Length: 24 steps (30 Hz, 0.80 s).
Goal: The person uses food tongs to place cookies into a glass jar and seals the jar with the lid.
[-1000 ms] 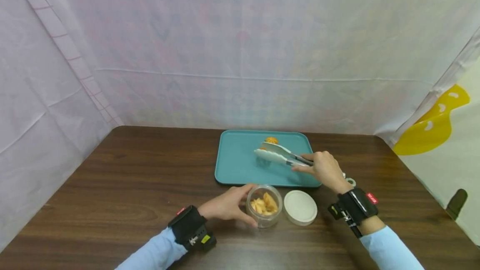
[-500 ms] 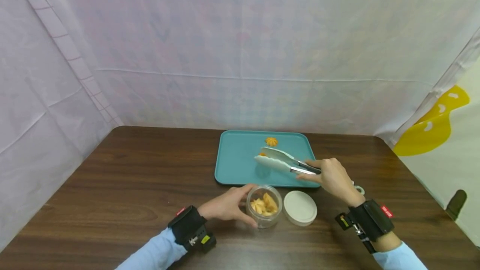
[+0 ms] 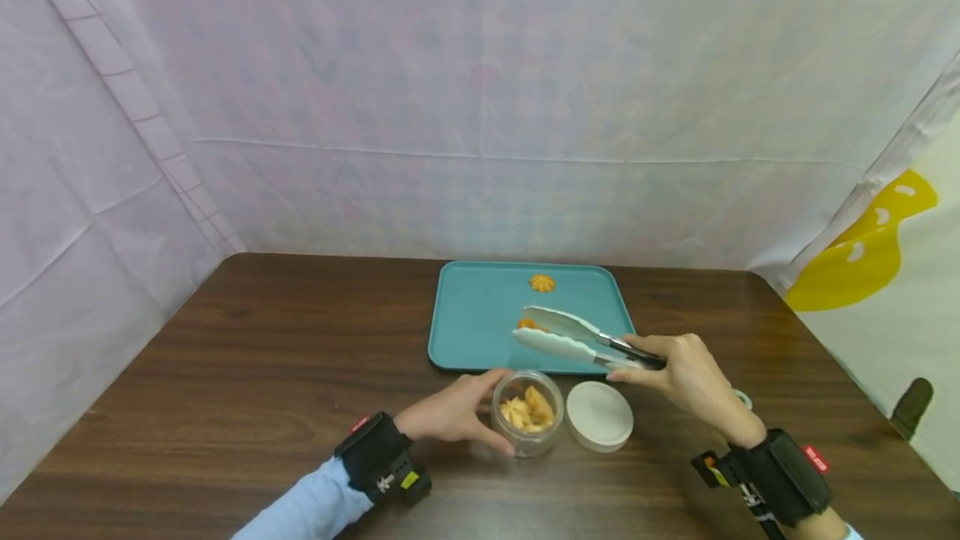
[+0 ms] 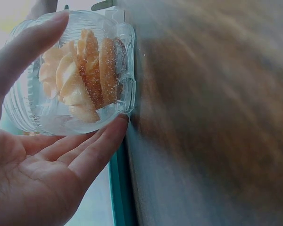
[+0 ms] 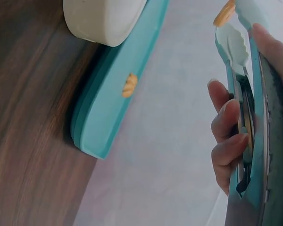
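Note:
My right hand (image 3: 686,377) grips tongs (image 3: 557,344) with pale scalloped tips, raised over the front of the teal tray (image 3: 468,315). Between those tips a golden cookie (image 5: 224,13) is pinched, partly cut off by the right wrist view's edge. Another ridged cookie (image 3: 542,282) lies near the tray's back edge. My left hand (image 3: 452,408) holds a clear glass jar (image 3: 529,447) by its side, thumb on one side and fingers on the other. The jar stands upright without a lid, and several swirled cookies (image 4: 78,80) are inside it.
A round white lid (image 3: 600,413) rests on the wooden table (image 3: 300,373) just right of the jar. The tray is directly behind the jar and lid. A pale cloth (image 3: 480,107) hangs behind the table's far edge.
My right hand has drawn the tongs and the pinched cookie back toward me and to the right, off the tray's middle. The left hand and jar have stayed put.

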{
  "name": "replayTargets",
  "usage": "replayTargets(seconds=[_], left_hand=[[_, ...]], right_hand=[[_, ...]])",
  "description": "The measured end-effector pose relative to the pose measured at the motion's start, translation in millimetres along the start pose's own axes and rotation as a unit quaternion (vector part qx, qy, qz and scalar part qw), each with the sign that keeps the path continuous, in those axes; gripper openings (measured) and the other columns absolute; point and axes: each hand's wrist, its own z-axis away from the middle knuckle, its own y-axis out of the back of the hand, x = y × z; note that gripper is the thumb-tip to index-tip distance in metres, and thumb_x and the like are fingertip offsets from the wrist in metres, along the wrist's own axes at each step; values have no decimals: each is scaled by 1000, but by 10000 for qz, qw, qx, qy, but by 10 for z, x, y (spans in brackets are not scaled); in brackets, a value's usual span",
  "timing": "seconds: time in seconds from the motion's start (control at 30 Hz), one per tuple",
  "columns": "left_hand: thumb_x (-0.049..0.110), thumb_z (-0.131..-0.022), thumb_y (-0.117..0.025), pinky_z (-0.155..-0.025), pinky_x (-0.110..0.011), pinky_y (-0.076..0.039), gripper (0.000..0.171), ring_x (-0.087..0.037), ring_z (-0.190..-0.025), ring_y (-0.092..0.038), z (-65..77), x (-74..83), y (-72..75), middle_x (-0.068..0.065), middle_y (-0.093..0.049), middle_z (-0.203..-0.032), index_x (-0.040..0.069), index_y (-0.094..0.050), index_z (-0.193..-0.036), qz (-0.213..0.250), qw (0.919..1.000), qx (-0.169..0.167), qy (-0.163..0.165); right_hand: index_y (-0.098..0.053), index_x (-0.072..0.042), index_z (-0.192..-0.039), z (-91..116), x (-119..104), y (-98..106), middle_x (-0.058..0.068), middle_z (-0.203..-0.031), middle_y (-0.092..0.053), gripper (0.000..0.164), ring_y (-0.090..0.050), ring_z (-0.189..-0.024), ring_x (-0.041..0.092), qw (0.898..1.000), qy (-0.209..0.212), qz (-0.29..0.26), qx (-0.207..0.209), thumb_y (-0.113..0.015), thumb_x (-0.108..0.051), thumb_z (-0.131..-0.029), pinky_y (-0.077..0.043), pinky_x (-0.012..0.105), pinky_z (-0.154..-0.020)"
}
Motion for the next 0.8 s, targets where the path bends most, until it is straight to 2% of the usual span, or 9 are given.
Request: replayTargets(seconds=[0.1, 0.2, 0.27, 0.33, 0.47, 0.6, 0.8], left_hand=[[10, -68, -77, -92, -20, -42, 75, -28, -118, -44, 1, 0, 1, -12, -45, -126, 4, -34, -129, -19, 10000, -1, 23], [11, -68, -77, -92, -20, -43, 78, -29, -119, -43, 3, -3, 3, -13, -44, -128, 4, -32, -131, 2, 10000, -18, 84], [11, -68, -77, -92, -20, -43, 79, -30, -119, -43, 5, -5, 4, -13, -43, -129, 4, -31, -132, -18, 9999, -12, 110], [11, -69, -77, -92, -21, -43, 81, -30, -120, -42, 5, -8, 3, -14, -41, -131, 4, -29, -134, -23, 9999, -5, 127], [12, -68, -77, -92, -21, -43, 83, -31, -121, -41, 5, -9, -2, -17, -37, -135, 2, -28, -135, -132, 9998, 42, 116], [13, -68, -77, -92, -20, -43, 84, -29, -121, -41, 5, -3, -1, -16, -37, -135, 1, -28, -135, -223, 9997, 66, 92], [14, -69, -77, -92, -20, -43, 84, -27, -121, -41, 13, 1, 8, -13, -41, -131, 3, -27, -136, -225, 9997, 29, 127]], right_hand=[[-67, 1, -100, 49, -10, 35, 13, -83, -68, 47, -41, -48, -3, 9999, 90, -99, 48, -77, -28, -65, -27, 14, -42], [-67, 0, -100, 98, -20, 59, 12, -85, -68, 45, -57, -59, 3, 9997, 165, -198, 1, -77, -26, -65, -41, 16, -46], [-67, 0, -100, 128, -31, 71, 11, -86, -68, 45, -61, -66, 8, 9995, 210, -252, -41, -77, -26, -65, -47, 18, -51], [-67, 0, -100, 152, -42, 82, 11, -86, -68, 45, -63, -68, 9, 9990, 309, -306, -78, -77, -26, -65, -49, 18, -53], [-67, 1, -99, 181, -62, 102, 11, -85, -68, 45, -60, -65, 4, 9968, 690, -391, -24, -78, -23, -63, -45, 12, -51], [-67, 1, -99, 208, -80, 102, 9, -86, -69, 45, -61, -69, 5, 9941, 987, -452, -17, -79, -22, -62, -45, 8, -54], [-67, 1, -99, 262, -123, 84, 7, -86, -69, 47, -61, -69, 5, 9929, 1016, -592, -191, -79, -24, -62, -45, 8, -55]])
